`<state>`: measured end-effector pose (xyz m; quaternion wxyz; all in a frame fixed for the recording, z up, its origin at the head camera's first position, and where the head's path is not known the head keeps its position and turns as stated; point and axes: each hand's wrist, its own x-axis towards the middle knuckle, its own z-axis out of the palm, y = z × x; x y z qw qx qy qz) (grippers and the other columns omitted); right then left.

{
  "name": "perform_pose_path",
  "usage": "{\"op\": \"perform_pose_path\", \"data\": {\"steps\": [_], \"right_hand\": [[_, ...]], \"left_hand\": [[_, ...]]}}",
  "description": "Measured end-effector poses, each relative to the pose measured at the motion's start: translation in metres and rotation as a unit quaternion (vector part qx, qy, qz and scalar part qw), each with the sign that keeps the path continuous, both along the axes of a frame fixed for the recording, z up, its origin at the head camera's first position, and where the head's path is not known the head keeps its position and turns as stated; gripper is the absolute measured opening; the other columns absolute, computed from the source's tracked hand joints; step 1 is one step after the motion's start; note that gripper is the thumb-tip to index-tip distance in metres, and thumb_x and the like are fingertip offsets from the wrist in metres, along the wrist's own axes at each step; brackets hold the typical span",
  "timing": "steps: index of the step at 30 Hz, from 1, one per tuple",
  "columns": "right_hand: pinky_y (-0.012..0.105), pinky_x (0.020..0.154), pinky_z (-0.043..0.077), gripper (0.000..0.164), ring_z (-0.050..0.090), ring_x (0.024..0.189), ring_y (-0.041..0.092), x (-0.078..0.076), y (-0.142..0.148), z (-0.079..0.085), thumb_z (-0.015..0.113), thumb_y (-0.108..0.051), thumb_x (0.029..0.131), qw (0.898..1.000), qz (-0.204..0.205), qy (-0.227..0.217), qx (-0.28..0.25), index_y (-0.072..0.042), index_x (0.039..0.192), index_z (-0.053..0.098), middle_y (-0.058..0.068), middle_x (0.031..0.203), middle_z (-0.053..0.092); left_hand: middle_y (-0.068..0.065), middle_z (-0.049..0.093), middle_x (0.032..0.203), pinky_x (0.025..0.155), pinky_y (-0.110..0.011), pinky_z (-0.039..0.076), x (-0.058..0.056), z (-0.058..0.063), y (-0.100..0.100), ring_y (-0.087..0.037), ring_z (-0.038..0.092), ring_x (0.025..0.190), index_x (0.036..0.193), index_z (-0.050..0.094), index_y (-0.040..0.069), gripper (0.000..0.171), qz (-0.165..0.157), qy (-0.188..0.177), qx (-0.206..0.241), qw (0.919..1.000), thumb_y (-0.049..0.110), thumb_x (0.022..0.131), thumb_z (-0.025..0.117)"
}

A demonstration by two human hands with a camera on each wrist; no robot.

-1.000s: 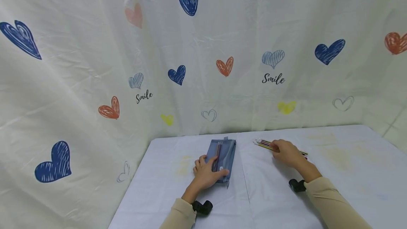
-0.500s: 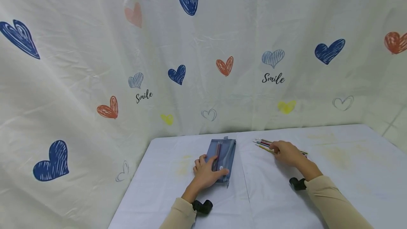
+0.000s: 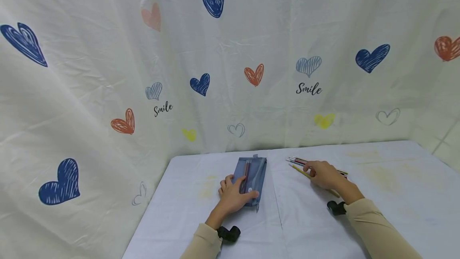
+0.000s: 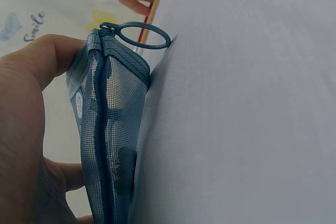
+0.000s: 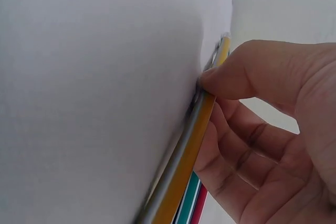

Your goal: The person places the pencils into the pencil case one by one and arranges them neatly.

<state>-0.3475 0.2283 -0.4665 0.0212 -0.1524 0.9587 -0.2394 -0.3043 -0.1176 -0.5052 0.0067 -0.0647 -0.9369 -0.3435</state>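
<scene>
A blue mesh pencil case (image 3: pixel 256 175) lies on the white-covered table, with slim pencils (image 3: pixel 247 167) showing at its top. My left hand (image 3: pixel 235 199) rests on the case, fingers spread over its face and thumb at its right side. The left wrist view shows the case's zipped end and a ring pull (image 4: pixel 144 35). To the right, my right hand (image 3: pixel 325 175) pinches a yellow pencil (image 5: pixel 186 150) between thumb and fingers, low over the cloth. Other pencils (image 3: pixel 298 159) lie beside and partly behind that hand; green and red ones (image 5: pixel 197 203) show below the yellow one.
White cloth (image 3: pixel 305 231) covers the table, with faint yellowish stains at the right. Behind its back edge hangs a pale curtain (image 3: pixel 273 107) printed with hearts. Black camera mounts (image 3: pixel 229 234) sit on both wrists.
The yellow pencil has come away from the bundle and swung toward me, its near end now showing below my right hand. My left hand and the pencil case have stayed in place.
</scene>
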Motion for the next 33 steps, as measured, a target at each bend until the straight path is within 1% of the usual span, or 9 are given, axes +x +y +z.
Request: {"op": "perform_pose_path", "data": {"steps": [4, 11, 17, 23, 26, 33], "right_hand": [[0.037, 0.069, 0.048, 0.03, 0.058, 0.079, 0.021, -0.001, 0.0, -0.001, 0.069, 0.001, 0.084, 1.0, -0.003, -0.003, -0.012, -0.005, 0.114, 0.067, 0.008, 0.091, 0.067], [0.032, 0.065, 0.046, 0.032, 0.056, 0.078, 0.019, 0.0, -0.003, 0.002, 0.068, -0.003, 0.085, 0.997, -0.015, -0.007, -0.072, -0.003, 0.118, 0.066, 0.007, 0.091, 0.065], [0.033, 0.062, 0.046, 0.035, 0.057, 0.075, 0.019, -0.001, -0.005, 0.004, 0.069, -0.004, 0.087, 0.994, -0.03, -0.021, -0.108, -0.001, 0.122, 0.064, 0.008, 0.091, 0.064], [0.034, 0.062, 0.051, 0.039, 0.062, 0.069, 0.018, -0.003, -0.008, 0.002, 0.068, -0.004, 0.089, 0.984, -0.056, -0.059, -0.156, 0.001, 0.127, 0.061, 0.008, 0.09, 0.065], [0.034, 0.064, 0.054, 0.04, 0.063, 0.07, 0.018, -0.003, -0.01, 0.001, 0.068, -0.003, 0.089, 0.979, -0.069, -0.074, -0.178, 0.002, 0.128, 0.06, 0.008, 0.089, 0.065], [0.034, 0.066, 0.058, 0.043, 0.063, 0.075, 0.019, -0.001, -0.013, 0.004, 0.067, -0.003, 0.09, 0.968, -0.083, -0.098, -0.216, 0.004, 0.131, 0.057, 0.01, 0.092, 0.062]], "left_hand": [[-0.021, 0.028, 0.158, 0.105, -0.063, 0.023, 0.001, 0.001, 0.0, -0.04, 0.025, 0.138, 0.152, 0.05, 0.021, 0.087, 0.001, -0.001, 0.003, 1.0, 0.066, 0.081, 0.072], [-0.021, 0.028, 0.158, 0.105, -0.063, 0.023, 0.002, 0.002, 0.0, -0.04, 0.024, 0.139, 0.152, 0.05, 0.021, 0.086, 0.002, 0.0, 0.004, 1.0, 0.064, 0.081, 0.073], [-0.021, 0.029, 0.158, 0.105, -0.063, 0.023, 0.003, 0.003, 0.0, -0.04, 0.024, 0.139, 0.152, 0.051, 0.021, 0.086, 0.004, -0.001, 0.004, 1.0, 0.065, 0.081, 0.073], [-0.021, 0.028, 0.158, 0.105, -0.063, 0.023, 0.002, 0.003, 0.001, -0.04, 0.025, 0.138, 0.152, 0.051, 0.021, 0.087, 0.002, 0.002, 0.006, 1.0, 0.065, 0.08, 0.073], [-0.021, 0.028, 0.158, 0.105, -0.064, 0.023, 0.001, 0.002, 0.001, -0.039, 0.025, 0.137, 0.152, 0.051, 0.021, 0.086, 0.001, 0.004, 0.007, 1.0, 0.064, 0.08, 0.073], [-0.022, 0.028, 0.158, 0.105, -0.064, 0.023, 0.001, 0.001, 0.0, -0.04, 0.025, 0.138, 0.151, 0.051, 0.021, 0.087, -0.001, 0.004, 0.005, 1.0, 0.065, 0.08, 0.073]]}}
